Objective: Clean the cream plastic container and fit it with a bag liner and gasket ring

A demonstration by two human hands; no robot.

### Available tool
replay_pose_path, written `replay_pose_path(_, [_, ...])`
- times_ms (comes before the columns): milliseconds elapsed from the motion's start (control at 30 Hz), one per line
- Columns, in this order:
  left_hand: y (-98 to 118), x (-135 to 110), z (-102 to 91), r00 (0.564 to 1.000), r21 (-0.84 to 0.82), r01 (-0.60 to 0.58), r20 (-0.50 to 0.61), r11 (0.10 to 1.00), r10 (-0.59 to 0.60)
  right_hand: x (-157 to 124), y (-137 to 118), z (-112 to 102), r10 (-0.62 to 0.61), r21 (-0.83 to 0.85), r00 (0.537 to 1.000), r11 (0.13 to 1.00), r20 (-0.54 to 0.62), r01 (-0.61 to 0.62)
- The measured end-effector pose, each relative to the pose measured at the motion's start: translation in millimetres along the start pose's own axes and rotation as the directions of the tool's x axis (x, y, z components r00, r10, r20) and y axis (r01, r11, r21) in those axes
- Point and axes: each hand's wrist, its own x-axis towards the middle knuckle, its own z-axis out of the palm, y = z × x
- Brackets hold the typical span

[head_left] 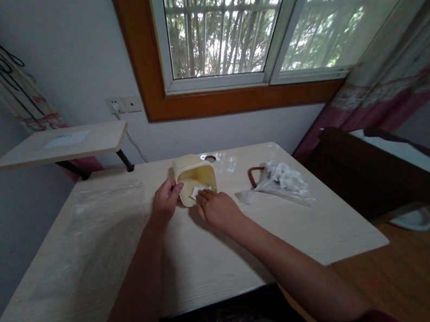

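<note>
A pale yellow, box-shaped container (193, 163) lies tipped toward me on the light wooden table, its mouth facing me. My left hand (165, 198) grips its left side, thumb at the rim and the other fingers mostly behind the wall. At the lower right of the mouth, my right hand (217, 208) presses a small white piece, like a tissue or cloth (194, 192), against the inside. Its fingers are together over the white piece and cover part of it.
A clear plastic bag (286, 179) with whitish contents sits to the right, beside a brown loop (253, 176). Clear plastic sheeting (98, 230) covers the table's left part. A raised shelf (59, 145) stands at the back left. The window (233, 26) is behind.
</note>
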Motion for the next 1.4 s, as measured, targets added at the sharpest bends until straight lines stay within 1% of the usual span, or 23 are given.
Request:
replay_pose_path(133, [0, 0, 1.1, 1.000, 0.023, -0.016, 0.019, 1.000, 0.016, 5, -6, -3, -0.101, 0.036, 0.995, 0.994, -0.001, 0.101])
replay_pose_path(233, [2, 0, 1.1, 0.999, 0.040, -0.025, 0.038, 0.999, 0.024, 13, -8, -7, -0.125, 0.047, 0.992, 0.991, 0.023, 0.124])
replay_pose_path(400, [4, -1, -0.3, 0.998, 0.057, -0.023, 0.056, 0.998, 0.020, 33, -5, -7, -0.084, 0.017, 0.990, 0.996, 0.114, 0.082])
replay_pose_path(600, [7, -1, -1.6, 0.997, 0.064, -0.055, 0.061, 0.996, 0.051, 62, 2, 10, -0.022, -0.023, 0.988, 0.999, 0.155, 0.026])
replay_pose_path(700, [8, -2, -1.0, 0.997, 0.037, -0.043, 0.068, 0.998, 0.040, 75, 5, 19, 0.011, -0.032, 0.983, 0.999, 0.185, -0.005])
replay_pose_path(867, [7, -2, 0.2, 0.993, -0.013, -0.018, 0.113, 1.000, 0.019, 90, 8, 29, 0.095, -0.048, 0.976, 0.995, 0.194, -0.088])
replay_pose_path(967, [6, -1, -0.1, 0.993, 0.012, -0.049, 0.108, 0.999, 0.047, 92, 8, 32, 0.139, -0.051, 0.973, 0.990, 0.186, -0.132])
replay_pose_path(1067, [4, 0, 0.1, 0.994, 0.069, -0.077, 0.083, 0.995, 0.071, 91, 6, 31, 0.147, -0.039, 0.970, 0.989, 0.192, -0.142])
replay_pose_path(1233, [3, -1, 2.0, 0.996, 0.033, -0.038, 0.085, 0.999, 0.036, 83, 0, 22, 0.058, 0.017, 0.975, 0.998, 0.214, -0.063])
replay_pose_path(1400, [4, -1, 2.3, 0.996, -0.001, -0.013, 0.093, 1.000, 0.013, 63, -7, 10, -0.002, 0.105, 0.982, 0.994, 0.188, -0.018])
